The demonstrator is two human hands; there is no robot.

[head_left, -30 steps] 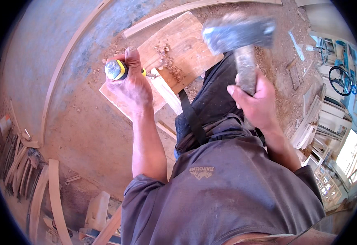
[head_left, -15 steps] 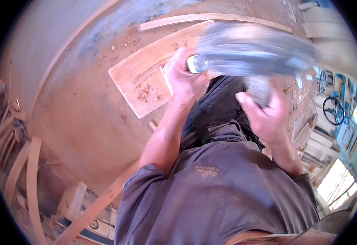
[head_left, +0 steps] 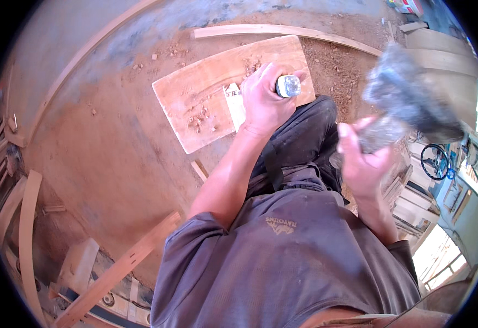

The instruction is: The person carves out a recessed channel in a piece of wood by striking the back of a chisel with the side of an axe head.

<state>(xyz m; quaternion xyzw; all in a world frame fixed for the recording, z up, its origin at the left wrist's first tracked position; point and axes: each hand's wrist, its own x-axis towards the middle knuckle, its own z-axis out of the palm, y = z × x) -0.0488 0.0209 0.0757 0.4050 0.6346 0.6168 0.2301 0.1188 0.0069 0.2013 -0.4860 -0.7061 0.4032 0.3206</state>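
My left hand [head_left: 265, 103] is wrapped round the upright handle of a chisel [head_left: 289, 86], whose pale butt end faces up. The blade is hidden beneath the fist. Under it lies a wooden board [head_left: 195, 90] with rounded corners, strewn with wood chips [head_left: 200, 119]. Beside my left wrist a pale strip of wood [head_left: 235, 109] lies on the board. My right hand [head_left: 366, 167] grips the thick handle of a mallet [head_left: 411, 98]. Its big, dark grey head is raised to the right of the board, apart from the chisel and smeared by motion.
A long wooden batten [head_left: 283, 31] lies beyond the board. Chips are scattered over the dusty floor [head_left: 113, 147]. At lower left a beam [head_left: 121, 270] slants past stacked planks [head_left: 28, 235]. To the right are a black handwheel [head_left: 435, 162] and more timber.
The mallet has swung right, from above the chisel to well clear of it. My left hand has shifted slightly right and stays closed round the chisel handle.
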